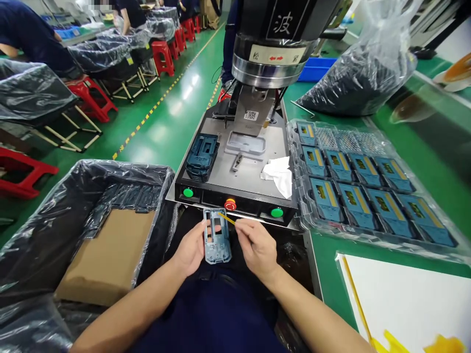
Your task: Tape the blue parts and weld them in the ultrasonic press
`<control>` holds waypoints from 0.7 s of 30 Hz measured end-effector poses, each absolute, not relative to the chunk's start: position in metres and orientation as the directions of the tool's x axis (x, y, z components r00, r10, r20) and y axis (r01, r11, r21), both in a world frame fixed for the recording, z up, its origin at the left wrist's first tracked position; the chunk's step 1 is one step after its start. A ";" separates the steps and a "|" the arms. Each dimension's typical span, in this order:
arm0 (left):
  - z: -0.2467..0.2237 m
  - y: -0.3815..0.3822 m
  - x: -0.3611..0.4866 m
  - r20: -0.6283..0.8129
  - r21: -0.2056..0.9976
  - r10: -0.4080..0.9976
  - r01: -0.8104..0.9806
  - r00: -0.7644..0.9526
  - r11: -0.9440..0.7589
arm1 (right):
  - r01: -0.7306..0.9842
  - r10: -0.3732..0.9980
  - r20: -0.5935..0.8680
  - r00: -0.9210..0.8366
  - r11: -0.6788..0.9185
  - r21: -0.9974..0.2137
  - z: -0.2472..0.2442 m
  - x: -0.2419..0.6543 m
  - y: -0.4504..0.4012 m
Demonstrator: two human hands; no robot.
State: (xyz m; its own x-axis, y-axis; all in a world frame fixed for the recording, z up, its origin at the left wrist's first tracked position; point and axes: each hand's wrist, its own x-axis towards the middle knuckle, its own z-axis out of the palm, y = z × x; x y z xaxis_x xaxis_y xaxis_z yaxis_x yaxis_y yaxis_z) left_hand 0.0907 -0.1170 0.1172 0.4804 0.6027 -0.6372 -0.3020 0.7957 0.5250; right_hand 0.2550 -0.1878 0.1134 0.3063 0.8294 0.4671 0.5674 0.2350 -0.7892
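Observation:
My left hand (190,249) grips a blue-grey plastic housing (218,249) by its left edge, with fingertips showing through its cut-out windows. The housing is tilted up in front of the press's front panel. Closed in a pinch, my right hand (258,249) has a thin yellow strip (228,219) between thumb and fingers. The strip's far end lies over the upper part of the housing; whether it touches cannot be made out. Just beyond, a press machine (268,59) stands over a metal plate bearing a grey fixture (246,143).
Stacked dark housings (202,154) and a white cloth (278,175) lie on the plate. A red stop button (230,204) sits between two green buttons. On the right is a clear tray (329,135) of several housings; on the left, a lined bin (47,215) with cardboard. People sit beyond.

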 end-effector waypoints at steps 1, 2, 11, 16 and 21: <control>0.119 -0.118 0.095 -0.625 0.514 0.604 -0.322 0.494 0.795 | 0.650 0.809 0.546 0.217 0.298 -0.699 0.114 0.252 -0.189; 0.120 -0.119 0.099 -0.606 0.506 0.609 -0.343 0.512 0.792 | 0.703 0.791 0.596 0.138 0.346 -0.622 0.114 0.250 -0.190; 0.124 -0.127 0.109 -0.479 0.492 0.640 -0.420 0.601 0.763 | 0.837 0.789 0.603 -0.114 0.403 -0.370 0.107 0.240 -0.181; 0.123 -0.127 0.108 -0.471 0.469 0.633 -0.433 0.615 0.770 | 0.847 0.827 0.542 -0.151 0.391 -0.361 0.108 0.231 -0.180; 0.124 -0.126 0.107 -0.460 0.467 0.653 -0.461 0.602 0.755 | 0.861 0.843 0.502 -0.193 0.391 -0.326 0.106 0.227 -0.183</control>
State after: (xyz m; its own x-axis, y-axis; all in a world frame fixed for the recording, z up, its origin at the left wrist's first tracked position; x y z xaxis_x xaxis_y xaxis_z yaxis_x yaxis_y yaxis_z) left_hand 0.1074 -0.1261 0.1242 0.6023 0.6526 -0.4597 -0.4613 0.7546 0.4668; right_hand 0.2275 -0.1833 0.1056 -0.1933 0.8433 0.5015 0.8606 0.3912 -0.3261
